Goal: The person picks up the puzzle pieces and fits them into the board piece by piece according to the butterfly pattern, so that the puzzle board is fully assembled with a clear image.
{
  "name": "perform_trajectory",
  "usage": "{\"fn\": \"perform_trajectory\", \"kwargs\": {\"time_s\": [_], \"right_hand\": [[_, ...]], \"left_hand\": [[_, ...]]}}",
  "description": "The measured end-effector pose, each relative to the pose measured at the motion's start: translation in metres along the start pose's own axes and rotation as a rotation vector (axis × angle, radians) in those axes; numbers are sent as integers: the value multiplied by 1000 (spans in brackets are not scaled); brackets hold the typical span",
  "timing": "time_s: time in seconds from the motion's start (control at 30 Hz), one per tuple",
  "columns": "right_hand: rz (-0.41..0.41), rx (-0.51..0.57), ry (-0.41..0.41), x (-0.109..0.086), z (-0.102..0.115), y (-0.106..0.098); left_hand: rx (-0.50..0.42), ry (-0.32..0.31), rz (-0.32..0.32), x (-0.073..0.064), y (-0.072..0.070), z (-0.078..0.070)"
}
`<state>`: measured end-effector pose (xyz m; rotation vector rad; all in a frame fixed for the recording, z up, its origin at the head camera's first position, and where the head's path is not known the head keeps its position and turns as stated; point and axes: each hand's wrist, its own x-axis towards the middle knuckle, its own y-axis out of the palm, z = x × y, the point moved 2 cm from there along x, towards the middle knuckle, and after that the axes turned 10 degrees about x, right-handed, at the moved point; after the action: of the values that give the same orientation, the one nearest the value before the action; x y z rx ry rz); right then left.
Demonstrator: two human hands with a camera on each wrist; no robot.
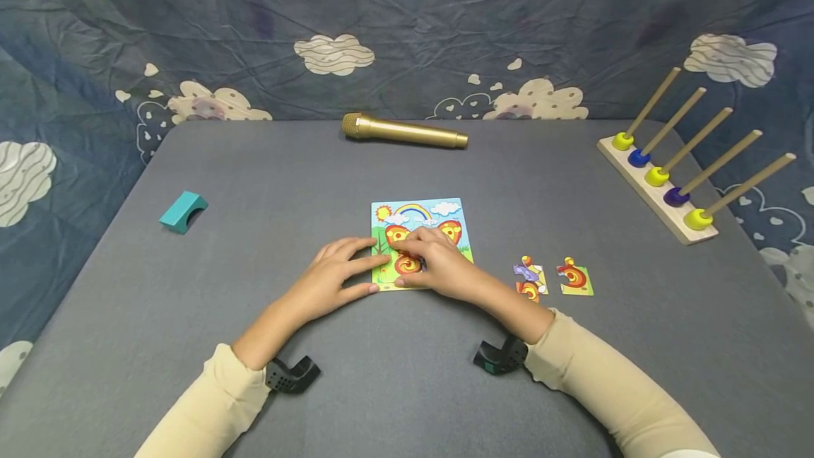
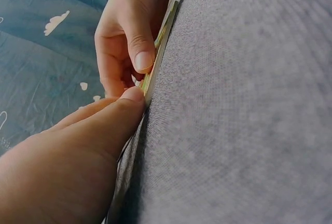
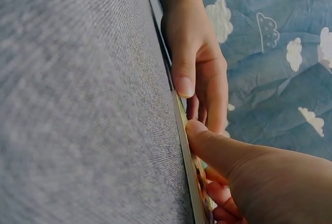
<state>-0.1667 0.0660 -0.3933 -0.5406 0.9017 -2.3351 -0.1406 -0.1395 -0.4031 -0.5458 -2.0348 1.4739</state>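
A jigsaw puzzle (image 1: 420,207) with a sun, a rainbow and red-yellow wings lies flat on the table. My left hand (image 1: 327,278) rests at its left edge, fingers spread; in the left wrist view the thumb (image 2: 134,95) touches the board's rim. Over the puzzle's lower middle is my right hand (image 1: 441,263), thumb and fingertips on a swirl-patterned part (image 1: 408,265) at the lower left. This hand hides much of the picture's lower right. Two loose puzzle pieces, one with a purple figure (image 1: 529,273) and one with a red-orange swirl (image 1: 575,277), lie to the right.
A gold microphone (image 1: 407,133) lies near the table's back edge. The wooden peg stand (image 1: 661,196) with yellow and blue beads stands at the right. At the left is a teal arched block (image 1: 184,212). A patterned dark cloth (image 1: 407,34) hangs behind the table.
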Motion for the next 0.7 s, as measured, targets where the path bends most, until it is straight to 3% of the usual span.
{"fn": "perform_trajectory", "kwargs": {"time_s": [0.13, 0.4, 0.53, 0.7], "right_hand": [[-21, -23, 6, 0, 1, 1], [-13, -136, 9, -1, 5, 2], [28, -118, 14, -2, 4, 0], [58, -20, 14, -5, 5, -11]], "left_hand": [[6, 15, 9, 0, -1, -1], [-26, -13, 20, -1, -3, -1], [-37, -20, 22, -1, -2, -1], [-62, -21, 18, 0, -1, -1]]}}
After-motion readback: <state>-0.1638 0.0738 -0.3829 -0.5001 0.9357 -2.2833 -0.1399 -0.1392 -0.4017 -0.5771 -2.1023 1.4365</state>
